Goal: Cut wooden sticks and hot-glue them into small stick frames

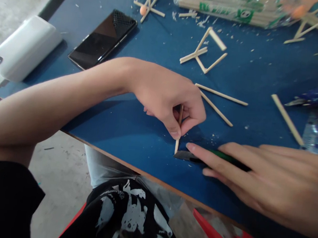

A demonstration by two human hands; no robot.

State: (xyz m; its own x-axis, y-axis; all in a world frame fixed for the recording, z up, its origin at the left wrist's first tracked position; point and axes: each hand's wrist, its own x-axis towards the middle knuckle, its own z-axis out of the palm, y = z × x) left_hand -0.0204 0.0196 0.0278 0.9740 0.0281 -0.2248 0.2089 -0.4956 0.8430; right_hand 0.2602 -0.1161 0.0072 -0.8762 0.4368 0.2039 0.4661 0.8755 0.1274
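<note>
One thin stick [176, 146], toward five o'clock on my feed, is pinched in the left hand [170, 92]; at four o'clock I have the right hand [271, 181] gripping a green knife [233, 161], blade [185, 155] at the stick's lower end.

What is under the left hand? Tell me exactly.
A wooden stick juts down from the pinch of the left hand, over the blue tabletop. Whatever lies directly beneath the palm is covered and cannot be seen.

2 hands [168, 90] [276, 179], 1 knife [185, 155], 1 phone [103, 39]
</note>
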